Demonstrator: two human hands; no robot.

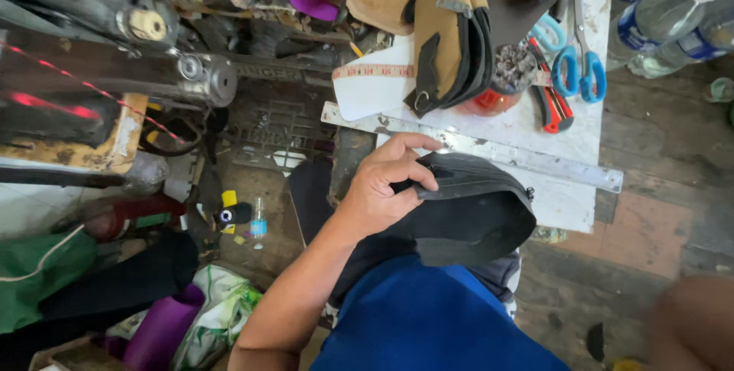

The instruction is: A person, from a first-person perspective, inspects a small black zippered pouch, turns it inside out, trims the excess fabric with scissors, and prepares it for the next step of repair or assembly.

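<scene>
Sewing machine (115,50): the biggest thing in view, dark and worn, filling the upper left; a red thread runs slantwise across it.
White table (566,138): upper right, cluttered, its surface scuffed and stained.
Blue cloth (436,317): covers the person's lap at the bottom middle, just under the pouch.
Black pouch (474,218): soft, with a zip along its top edge; it sits above the lap, at the near edge of the table, partly over the table's corner.
Left hand (386,183): the arm comes up from the bottom left; the fingers are clenched on the pouch's left end, thumb across the zip edge, index finger curled over the top.
Right hand: only a blurred bit of arm shows at the bottom right corner, well apart from the pouch; I cannot tell how its fingers stand.
Tan bag (451,27): on the table's far side, brown with dark edging and a metal ring.
Metal ruler (474,145): long, lying slantwise across the table, just beyond the pouch and the fingertips.
Plastic bottles (673,11): clear, lying at the upper right corner.
Blue scissors (577,57): on the table right of the tan bag.
Red pliers (554,103): beside the scissors, handles toward the ruler.
Tape measure (375,71): a yellow strip over a white cut piece, left of the tan bag.
</scene>
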